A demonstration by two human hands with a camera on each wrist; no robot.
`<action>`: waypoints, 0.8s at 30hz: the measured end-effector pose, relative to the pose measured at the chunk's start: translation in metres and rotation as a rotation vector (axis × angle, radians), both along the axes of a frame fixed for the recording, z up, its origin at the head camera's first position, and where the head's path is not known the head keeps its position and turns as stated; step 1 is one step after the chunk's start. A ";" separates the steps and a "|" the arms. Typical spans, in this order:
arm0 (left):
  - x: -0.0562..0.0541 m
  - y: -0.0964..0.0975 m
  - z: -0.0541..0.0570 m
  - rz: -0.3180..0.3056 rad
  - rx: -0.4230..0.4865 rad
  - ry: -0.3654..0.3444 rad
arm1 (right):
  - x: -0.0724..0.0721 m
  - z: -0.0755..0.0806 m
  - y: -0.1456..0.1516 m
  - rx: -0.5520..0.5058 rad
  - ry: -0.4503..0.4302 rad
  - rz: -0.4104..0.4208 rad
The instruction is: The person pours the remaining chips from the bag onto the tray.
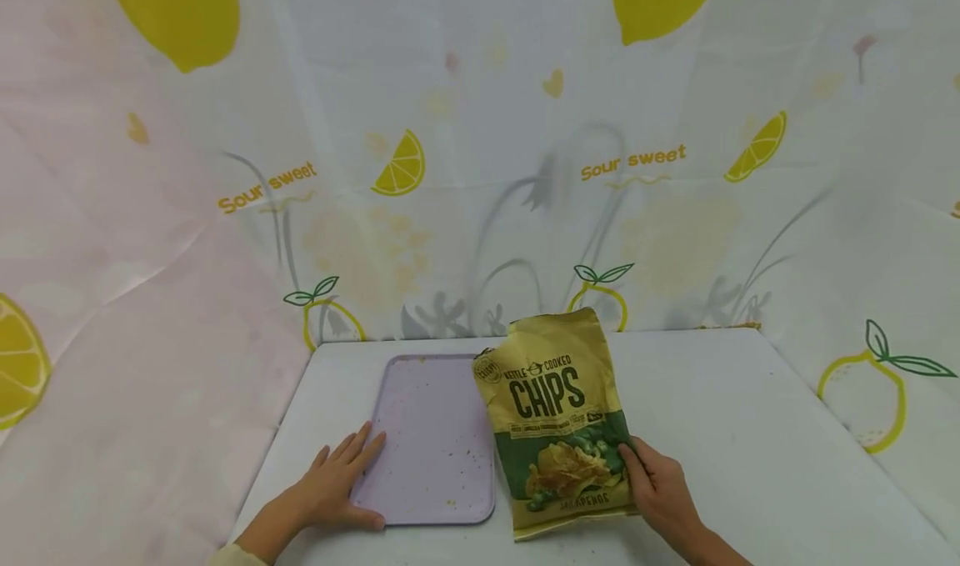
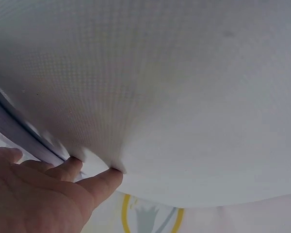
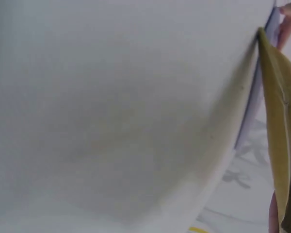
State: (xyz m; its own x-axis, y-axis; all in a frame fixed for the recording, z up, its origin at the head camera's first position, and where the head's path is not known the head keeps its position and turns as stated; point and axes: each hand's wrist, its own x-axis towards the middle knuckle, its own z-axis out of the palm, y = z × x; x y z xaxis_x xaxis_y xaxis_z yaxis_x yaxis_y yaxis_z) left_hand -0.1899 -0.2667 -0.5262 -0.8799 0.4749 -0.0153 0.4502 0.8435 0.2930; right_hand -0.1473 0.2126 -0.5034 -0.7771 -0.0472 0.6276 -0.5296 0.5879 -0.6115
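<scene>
A gold and green bag of kettle-cooked chips point(image 1: 551, 428) stands tilted over the white table, its lower right side pinched by my right hand point(image 1: 663, 491) with the thumb in front. Its top corner at the left looks torn. Left of the bag lies a lilac tray point(image 1: 420, 441) with scattered crumbs on it. My left hand point(image 1: 330, 491) rests at the tray's left edge, fingers spread, thumb near its front corner. In the left wrist view the fingertips of that hand point(image 2: 43, 199) touch the white tabletop. The right wrist view has the bag point(image 3: 279, 116) edge-on.
The white table point(image 1: 712, 433) extends right of the bag. A lemon-printed cloth point(image 1: 487, 174) hangs behind the table and along both sides. A torn-looking brownish strip point(image 1: 738, 327) shows at the table's back right edge.
</scene>
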 end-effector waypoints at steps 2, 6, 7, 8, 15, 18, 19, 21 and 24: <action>0.000 0.000 0.000 0.001 0.001 -0.008 | -0.006 0.009 0.001 0.038 0.090 0.027; 0.000 0.000 0.002 0.008 -0.008 -0.019 | -0.021 0.027 0.006 0.149 0.217 0.066; 0.000 0.000 0.002 0.012 -0.008 -0.022 | -0.024 0.032 0.007 0.182 0.246 0.064; -0.001 0.001 0.001 0.016 -0.010 -0.026 | -0.029 0.036 0.008 0.210 0.272 0.064; -0.002 0.001 0.000 0.029 -0.020 -0.064 | -0.053 0.057 0.013 0.348 0.400 0.079; -0.002 0.001 0.001 0.021 -0.028 -0.073 | -0.059 0.065 0.013 0.387 0.408 0.095; -0.002 0.001 0.002 0.021 -0.032 -0.074 | -0.061 0.068 0.012 0.403 0.398 0.102; -0.002 0.001 0.003 0.021 -0.038 -0.075 | -0.065 0.075 0.012 0.432 0.374 0.124; -0.001 0.001 0.005 0.024 -0.048 -0.072 | -0.070 0.087 0.010 0.474 0.344 0.148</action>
